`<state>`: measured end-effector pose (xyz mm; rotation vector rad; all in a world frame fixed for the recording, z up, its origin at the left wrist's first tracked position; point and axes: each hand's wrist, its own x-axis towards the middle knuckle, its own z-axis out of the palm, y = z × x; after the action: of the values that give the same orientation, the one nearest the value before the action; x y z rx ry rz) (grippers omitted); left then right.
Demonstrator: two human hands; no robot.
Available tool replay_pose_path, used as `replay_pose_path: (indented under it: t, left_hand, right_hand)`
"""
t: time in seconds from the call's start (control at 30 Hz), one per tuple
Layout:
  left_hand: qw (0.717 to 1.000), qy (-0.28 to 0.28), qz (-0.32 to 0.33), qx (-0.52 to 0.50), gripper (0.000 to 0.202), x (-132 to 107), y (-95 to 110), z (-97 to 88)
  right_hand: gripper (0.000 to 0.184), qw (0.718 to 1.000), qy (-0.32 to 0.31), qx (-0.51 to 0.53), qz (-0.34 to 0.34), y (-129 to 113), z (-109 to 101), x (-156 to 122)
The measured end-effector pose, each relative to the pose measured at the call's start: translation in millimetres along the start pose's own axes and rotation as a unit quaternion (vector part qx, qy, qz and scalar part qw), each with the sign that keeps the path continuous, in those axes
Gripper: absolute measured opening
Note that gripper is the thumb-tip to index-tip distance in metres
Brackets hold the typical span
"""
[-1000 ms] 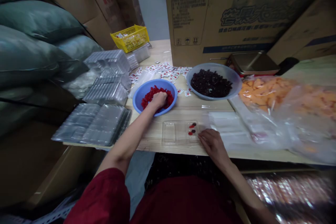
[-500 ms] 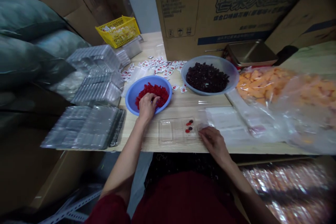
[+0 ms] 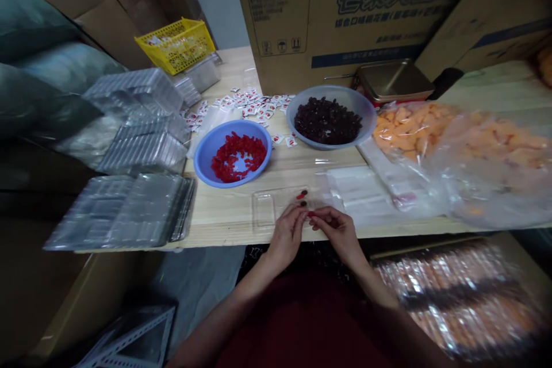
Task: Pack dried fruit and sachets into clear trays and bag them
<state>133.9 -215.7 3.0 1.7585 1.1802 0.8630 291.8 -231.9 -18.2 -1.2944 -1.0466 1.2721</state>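
Near the front edge of the wooden table (image 3: 228,215): our clear plastic tray (image 3: 264,210) lies flat, its long side roughly following that edge, with a narrow margin of wood in front.
Red piece: we have one red gummy-like piece (image 3: 311,214) at the tray's right-hand end, between the fingertips of both hands.
Left hand: our left hand (image 3: 287,234) covers the near middle of the tray, thumb and fingers drawn together at the red piece.
Right hand: our right hand (image 3: 338,230) meets it from the other side, fingertips bunched; we cannot tell which hand clamps the piece.
Tray's far right part: we see a red-and-dark pair (image 3: 301,196), and just nearer to us a dark piece (image 3: 303,203).
Blue bowl: the blue bowl (image 3: 202,155), holding red pieces (image 3: 219,162), sits beyond the tray to the left, a strip of wood between their rims.
Pale bowl: the pale bowl (image 3: 369,123) of dark pieces (image 3: 325,121) stands farther back, a wider stretch of wood on our side.
Left flank: stacked clear trays (image 3: 150,207) reach the front edge, well apart from our tray.
Right flank: white plastic sheets (image 3: 351,184) lie just beside the tray, the bag of orange pieces (image 3: 414,126) crowding in beyond.
Back: small printed packets (image 3: 259,104) spread up to a tall cardboard box (image 3: 284,72).
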Motion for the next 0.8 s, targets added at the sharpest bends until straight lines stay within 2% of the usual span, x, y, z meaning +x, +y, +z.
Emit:
replay_pose_path:
  t: [0.1, 0.2, 0.3, 0.37, 0.53, 0.7, 0.8]
  left_hand:
    - [0.998, -0.003, 0.036, 0.059, 0.032, -2, -13, 0.3]
    - [0.989, 0.004, 0.041, 0.141, 0.025, -3, -24, 3.0]
    - [0.976, -0.002, 0.049, 0.214, 0.016, -3, -33, 6.4]
    - [0.972, 0.004, 0.056, 0.227, 0.018, -3, -35, 5.8]
    - [0.976, 0.035, 0.039, 0.214, 0.023, -1, -29, -6.5]
    - [0.963, -0.007, 0.018, 0.268, 0.018, 8, -25, -15.3]
    - [0.966, -0.019, 0.036, 0.255, 0.02, 14, -25, -17.9]
  right_hand:
    - [0.016, 0.984, 0.015, -0.153, -0.09, 5, -4, -2]
    - [0.015, 0.931, -0.005, -0.32, -0.172, 7, -4, -2]
    - [0.016, 0.891, -0.015, -0.406, -0.201, 9, -4, -1]
    - [0.018, 0.88, -0.023, -0.428, -0.204, 9, -4, -1]
    - [0.025, 0.871, -0.028, -0.445, -0.205, 0, -5, -4]
    - [0.024, 0.858, -0.05, -0.468, -0.205, 1, -2, -5]
    - [0.021, 0.873, -0.047, -0.439, -0.206, 5, -5, -3]
